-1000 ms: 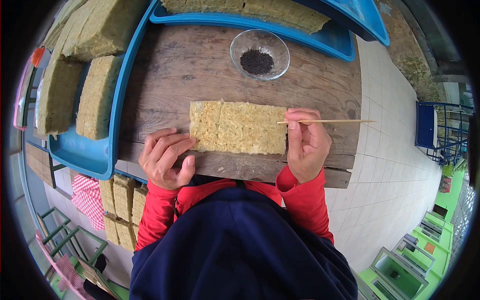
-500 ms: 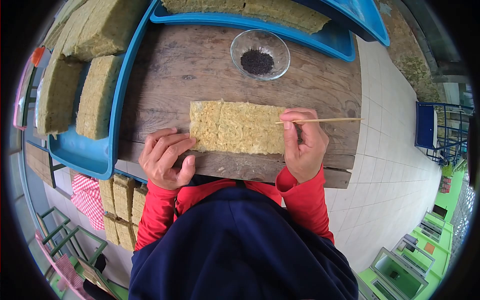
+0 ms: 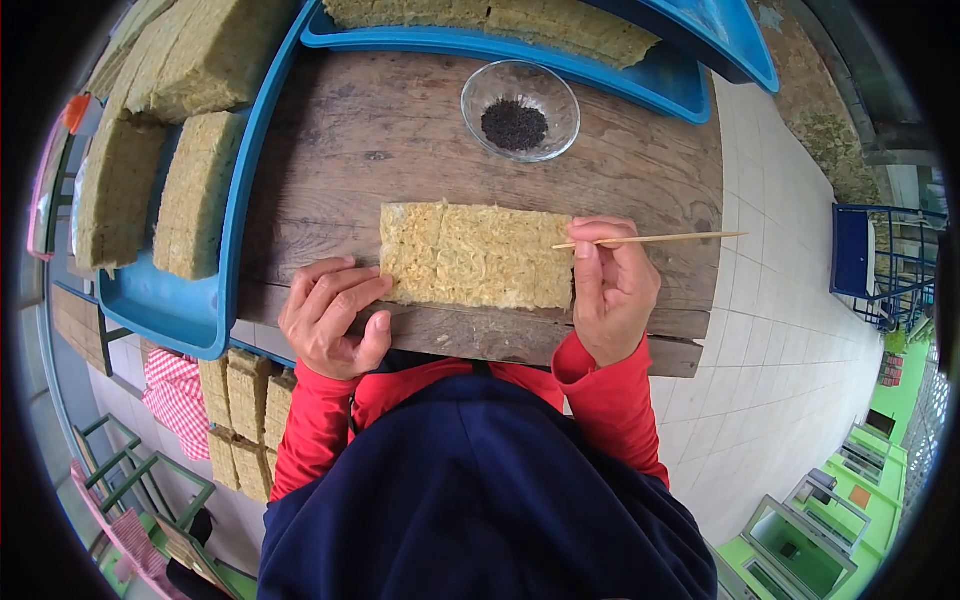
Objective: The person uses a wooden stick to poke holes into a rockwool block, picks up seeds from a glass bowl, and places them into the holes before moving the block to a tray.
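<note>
A yellowish fibrous slab (image 3: 475, 255) lies flat near the front edge of the wooden table. My left hand (image 3: 335, 315) rests at its left end, fingers apart and fingertips touching the slab, with nothing held. Between thumb and fingers, my right hand (image 3: 612, 285) pinches a thin wooden stick (image 3: 680, 238) at the slab's right end. The stick's tip points left, over the slab; whether it touches the surface I cannot tell. Beyond the slab stands a glass bowl (image 3: 520, 110) with small dark grains (image 3: 514, 125) inside.
On the left, a blue tray (image 3: 235, 230) holds several fibrous blocks (image 3: 195, 195). Another blue tray (image 3: 400, 38) with blocks lies along the far side of the wooden table (image 3: 380, 140), partly under a further blue tray (image 3: 735, 45). More blocks (image 3: 246, 390) sit below at lower left.
My right hand and the stick have shifted slightly to the right. The slab's right edge shows more. My left hand has hardly moved.
</note>
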`<action>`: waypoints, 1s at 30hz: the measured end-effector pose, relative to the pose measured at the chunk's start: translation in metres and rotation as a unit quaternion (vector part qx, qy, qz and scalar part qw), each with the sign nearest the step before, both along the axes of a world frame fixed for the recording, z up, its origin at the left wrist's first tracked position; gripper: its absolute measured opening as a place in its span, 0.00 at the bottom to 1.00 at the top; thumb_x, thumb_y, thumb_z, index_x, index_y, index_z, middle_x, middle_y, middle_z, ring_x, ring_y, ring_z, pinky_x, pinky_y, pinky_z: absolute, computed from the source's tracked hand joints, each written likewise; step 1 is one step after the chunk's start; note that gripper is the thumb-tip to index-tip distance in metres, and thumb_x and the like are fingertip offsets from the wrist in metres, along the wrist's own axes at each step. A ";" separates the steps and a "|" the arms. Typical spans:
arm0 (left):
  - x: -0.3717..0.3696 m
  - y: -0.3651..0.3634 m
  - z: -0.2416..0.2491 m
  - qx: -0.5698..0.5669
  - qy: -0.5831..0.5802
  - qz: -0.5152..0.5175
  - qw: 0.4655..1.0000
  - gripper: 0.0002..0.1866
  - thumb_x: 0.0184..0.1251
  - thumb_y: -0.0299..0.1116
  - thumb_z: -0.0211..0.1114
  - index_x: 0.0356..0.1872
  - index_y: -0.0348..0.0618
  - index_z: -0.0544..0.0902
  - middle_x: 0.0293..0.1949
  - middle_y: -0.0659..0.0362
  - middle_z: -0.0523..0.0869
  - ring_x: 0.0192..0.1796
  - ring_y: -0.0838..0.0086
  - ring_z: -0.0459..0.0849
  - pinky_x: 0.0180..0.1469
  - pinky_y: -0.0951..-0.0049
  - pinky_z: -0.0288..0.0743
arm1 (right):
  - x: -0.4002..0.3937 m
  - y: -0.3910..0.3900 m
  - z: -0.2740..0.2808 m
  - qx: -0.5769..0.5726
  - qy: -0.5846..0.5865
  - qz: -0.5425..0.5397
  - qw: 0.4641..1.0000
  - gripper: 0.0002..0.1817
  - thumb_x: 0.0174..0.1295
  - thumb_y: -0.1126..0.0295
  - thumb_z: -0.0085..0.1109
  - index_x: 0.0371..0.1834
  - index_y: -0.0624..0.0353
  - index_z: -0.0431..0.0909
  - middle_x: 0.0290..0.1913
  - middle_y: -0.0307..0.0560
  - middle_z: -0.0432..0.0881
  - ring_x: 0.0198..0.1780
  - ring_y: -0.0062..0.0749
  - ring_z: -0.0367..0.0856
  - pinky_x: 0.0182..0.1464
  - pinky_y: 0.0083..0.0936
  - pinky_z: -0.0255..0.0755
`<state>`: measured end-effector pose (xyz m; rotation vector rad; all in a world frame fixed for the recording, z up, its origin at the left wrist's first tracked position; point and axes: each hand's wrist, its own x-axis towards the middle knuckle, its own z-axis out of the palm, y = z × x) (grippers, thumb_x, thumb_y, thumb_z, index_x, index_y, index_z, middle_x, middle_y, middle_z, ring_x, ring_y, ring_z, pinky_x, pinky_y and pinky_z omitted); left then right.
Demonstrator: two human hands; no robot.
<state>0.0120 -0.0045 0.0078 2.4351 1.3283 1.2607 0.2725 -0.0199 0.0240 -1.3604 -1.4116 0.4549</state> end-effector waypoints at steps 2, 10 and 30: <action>0.000 0.000 0.000 0.000 -0.001 -0.001 1.000 0.10 0.53 0.39 0.66 0.32 0.47 0.88 0.32 0.61 0.88 0.39 0.62 0.84 0.42 0.67 0.80 | 0.000 -0.001 0.001 -0.003 -0.010 -0.001 1.000 0.05 0.61 0.81 0.58 0.38 0.62 0.80 0.37 0.51 0.83 0.41 0.41 0.82 0.45 0.30 0.75; 0.000 0.000 0.000 -0.002 0.000 0.002 1.000 0.10 0.51 0.38 0.67 0.32 0.47 0.88 0.33 0.61 0.88 0.39 0.62 0.84 0.42 0.68 0.80 | -0.001 0.000 0.005 -0.010 -0.057 0.009 0.998 0.05 0.60 0.81 0.59 0.37 0.62 0.81 0.37 0.51 0.83 0.41 0.41 0.82 0.45 0.30 0.75; 0.001 0.000 0.001 -0.003 -0.010 0.000 1.000 0.10 0.49 0.37 0.67 0.31 0.47 0.88 0.32 0.61 0.88 0.38 0.64 0.84 0.42 0.69 0.80 | -0.019 0.015 0.005 -0.012 -0.010 -0.002 1.000 0.05 0.62 0.81 0.60 0.40 0.62 0.82 0.38 0.50 0.84 0.41 0.39 0.82 0.42 0.27 0.75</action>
